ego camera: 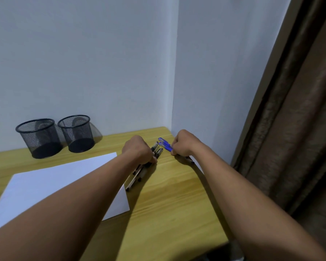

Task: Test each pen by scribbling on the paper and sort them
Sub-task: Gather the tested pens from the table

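Gripping part-hidden pens (159, 152), left hand (137, 148), right hand (183, 143)

A home study corner — wooden desk (173, 204), 2 mesh pen cups (39, 138), curtain (294, 129).

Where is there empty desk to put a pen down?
Bare wood lies on the yellow wooden desk between the white paper sheet and the desk's right edge. A narrow strip runs between the paper and the black mesh cups. Crowded: the far corner, where the left hand grips black pens and the right hand pinches blue-capped pens.
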`<state>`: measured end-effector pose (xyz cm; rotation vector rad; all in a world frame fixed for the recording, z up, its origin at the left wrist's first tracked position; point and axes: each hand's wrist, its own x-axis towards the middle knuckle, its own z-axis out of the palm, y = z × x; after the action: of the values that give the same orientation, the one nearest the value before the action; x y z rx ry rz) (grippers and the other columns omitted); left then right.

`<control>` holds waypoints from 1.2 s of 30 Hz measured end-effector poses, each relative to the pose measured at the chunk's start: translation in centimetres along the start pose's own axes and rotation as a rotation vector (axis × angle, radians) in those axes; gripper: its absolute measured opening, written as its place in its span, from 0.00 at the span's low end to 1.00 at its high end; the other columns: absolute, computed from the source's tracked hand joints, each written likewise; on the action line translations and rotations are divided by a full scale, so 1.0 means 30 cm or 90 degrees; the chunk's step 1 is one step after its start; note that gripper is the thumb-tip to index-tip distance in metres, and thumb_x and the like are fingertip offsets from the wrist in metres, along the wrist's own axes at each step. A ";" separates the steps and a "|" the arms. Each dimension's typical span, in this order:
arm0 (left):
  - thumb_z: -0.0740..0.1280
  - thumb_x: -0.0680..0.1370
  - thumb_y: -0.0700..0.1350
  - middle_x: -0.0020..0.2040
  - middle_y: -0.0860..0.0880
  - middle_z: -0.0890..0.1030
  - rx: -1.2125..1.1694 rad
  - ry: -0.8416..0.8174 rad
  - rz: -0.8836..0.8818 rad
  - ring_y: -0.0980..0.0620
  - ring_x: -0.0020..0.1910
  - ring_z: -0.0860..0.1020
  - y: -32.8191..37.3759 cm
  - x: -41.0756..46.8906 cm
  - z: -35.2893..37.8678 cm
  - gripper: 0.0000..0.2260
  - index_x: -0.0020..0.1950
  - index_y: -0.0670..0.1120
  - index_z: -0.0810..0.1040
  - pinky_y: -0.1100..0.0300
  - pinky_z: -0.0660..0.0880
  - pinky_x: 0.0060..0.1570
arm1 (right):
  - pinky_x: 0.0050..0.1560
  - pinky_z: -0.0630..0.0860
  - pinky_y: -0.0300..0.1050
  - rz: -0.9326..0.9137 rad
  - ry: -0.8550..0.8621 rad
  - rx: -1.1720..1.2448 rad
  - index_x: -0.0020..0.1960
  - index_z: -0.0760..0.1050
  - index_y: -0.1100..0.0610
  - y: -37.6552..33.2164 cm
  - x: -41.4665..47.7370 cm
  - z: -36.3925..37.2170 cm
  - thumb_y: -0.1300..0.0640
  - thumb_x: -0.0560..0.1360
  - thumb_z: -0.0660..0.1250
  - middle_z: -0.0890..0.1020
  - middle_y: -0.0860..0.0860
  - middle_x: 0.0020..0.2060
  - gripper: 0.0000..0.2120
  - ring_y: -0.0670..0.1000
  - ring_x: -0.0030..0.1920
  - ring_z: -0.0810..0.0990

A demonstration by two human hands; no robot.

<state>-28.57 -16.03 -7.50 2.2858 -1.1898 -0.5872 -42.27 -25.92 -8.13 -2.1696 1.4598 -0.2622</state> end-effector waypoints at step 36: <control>0.73 0.74 0.36 0.44 0.49 0.86 -0.565 0.355 0.285 0.51 0.42 0.85 -0.219 -0.103 -0.668 0.19 0.59 0.54 0.78 0.51 0.82 0.49 | 0.60 0.80 0.58 -0.212 0.072 0.627 0.47 0.79 0.59 -0.655 -0.204 -0.047 0.71 0.78 0.66 0.83 0.54 0.40 0.09 0.56 0.48 0.82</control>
<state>-14.54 -5.65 4.75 1.2513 -0.8613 -0.2014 -29.46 -15.01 3.79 -1.5434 0.7262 -0.9933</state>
